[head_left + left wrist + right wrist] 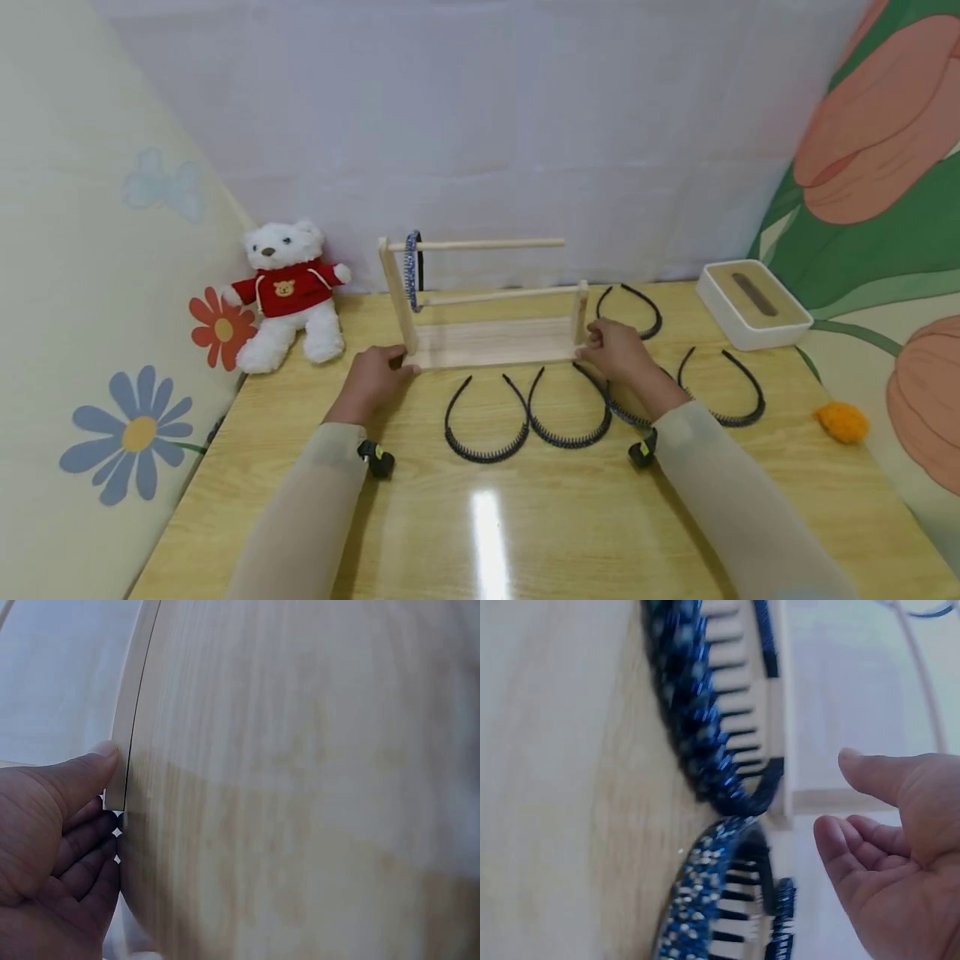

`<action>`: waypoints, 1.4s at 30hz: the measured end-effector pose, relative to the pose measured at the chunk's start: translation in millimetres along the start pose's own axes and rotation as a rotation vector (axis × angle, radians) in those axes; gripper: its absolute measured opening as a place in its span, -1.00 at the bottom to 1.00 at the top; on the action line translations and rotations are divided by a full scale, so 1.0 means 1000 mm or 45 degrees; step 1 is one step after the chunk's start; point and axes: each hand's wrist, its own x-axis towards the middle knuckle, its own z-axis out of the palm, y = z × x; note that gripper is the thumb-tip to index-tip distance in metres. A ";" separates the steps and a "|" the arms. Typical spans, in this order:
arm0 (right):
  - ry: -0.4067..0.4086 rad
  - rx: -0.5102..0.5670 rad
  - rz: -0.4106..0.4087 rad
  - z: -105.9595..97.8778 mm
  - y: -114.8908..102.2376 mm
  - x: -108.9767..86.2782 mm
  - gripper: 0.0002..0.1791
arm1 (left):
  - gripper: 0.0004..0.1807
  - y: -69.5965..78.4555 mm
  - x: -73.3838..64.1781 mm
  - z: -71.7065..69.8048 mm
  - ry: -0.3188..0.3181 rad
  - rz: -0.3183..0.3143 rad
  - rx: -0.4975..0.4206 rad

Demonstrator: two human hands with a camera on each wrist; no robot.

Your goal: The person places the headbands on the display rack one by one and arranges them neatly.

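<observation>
A pale wooden headband rack (491, 342) stands on the table, with an upright at each side and two rods. One blue toothed headband (411, 271) hangs at the left end of the rods. My left hand (372, 382) grips the rack's left front corner, thumb against the edge and fingers curled past the end (64, 855). At the right upright is my right hand (618, 354), its thumb and fingers spread on either side of the wood with a gap under the thumb (889, 840). Dark headbands (487, 457) (570, 442) lie before the rack.
More headbands lie to the right: one (660, 321) behind my hand, one partly under my right forearm, another (738, 421) farther out. A white bear (292, 296) in a red top sits left. A white lidded box (753, 304) and an orange fluffy thing (842, 422) are at right.
</observation>
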 end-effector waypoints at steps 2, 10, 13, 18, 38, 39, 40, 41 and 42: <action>0.017 0.016 -0.066 0.000 -0.005 -0.008 -0.44 | -0.43 0.001 0.001 -0.001 0.001 -0.014 -0.006; -0.177 -0.341 -0.754 0.037 -0.049 -0.053 -0.63 | -0.41 0.000 0.001 -0.006 0.010 -0.033 0.001; -0.193 -0.554 -0.989 0.059 -0.062 -0.062 -0.63 | -0.40 -0.001 0.001 -0.006 0.004 -0.025 0.006; -0.202 -0.722 -1.119 0.084 -0.072 -0.066 -0.81 | -0.39 -0.001 -0.001 -0.002 -0.020 -0.041 -0.002; -0.476 0.735 -0.669 0.043 -0.093 -0.082 -0.78 | -0.39 -0.002 0.000 -0.001 -0.007 -0.033 0.022; -0.472 0.919 -0.630 0.037 -0.090 -0.082 -0.78 | -0.39 -0.002 0.001 0.000 -0.008 -0.030 0.022; -0.465 1.095 -0.602 0.032 -0.086 -0.081 -0.79 | -0.40 -0.002 0.001 0.000 -0.006 -0.030 0.014; -0.452 1.247 -0.571 0.026 -0.081 -0.080 -0.80 | -0.40 -0.002 0.002 0.000 -0.003 -0.025 0.012; -0.436 1.375 -0.541 0.019 -0.076 -0.080 -0.82 | -0.40 -0.002 0.002 0.000 -0.001 -0.020 0.006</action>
